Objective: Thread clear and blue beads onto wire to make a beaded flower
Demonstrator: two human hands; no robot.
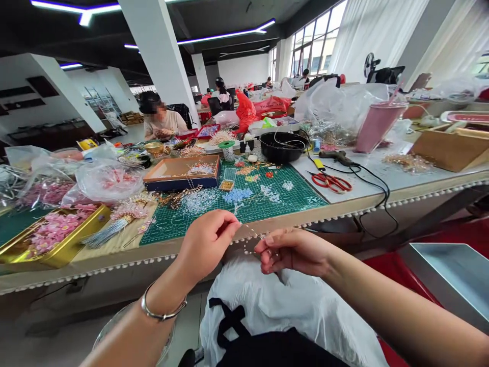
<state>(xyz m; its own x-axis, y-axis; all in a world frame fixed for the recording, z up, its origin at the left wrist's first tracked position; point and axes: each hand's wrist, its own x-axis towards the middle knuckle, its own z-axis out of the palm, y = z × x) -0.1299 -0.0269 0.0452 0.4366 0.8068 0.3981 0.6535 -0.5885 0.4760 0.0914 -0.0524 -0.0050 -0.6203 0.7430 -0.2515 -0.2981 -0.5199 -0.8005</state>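
Between my two hands runs a thin beaded wire [251,230], held just in front of the table's edge, above my lap. My left hand [208,239], with a silver bangle on the wrist, pinches one end between thumb and fingers. The other part is gripped by the curled fingers of my right hand [286,250], and small pale beads dangle beside those fingers. Beyond my hands lies a green cutting mat [301,201] with clear beads [198,201], pale blue petal-like pieces [237,195] and small white pieces [287,186] on it.
Red-handled scissors [331,182], a glue gun [338,157] with its cord, and a pink drink cup [380,127] stand at right. A shallow box [181,173] and black bowl [284,147] are behind the mat. At left sits a gold tin [57,260] of pink flowers. A co-worker [166,120] sits across.
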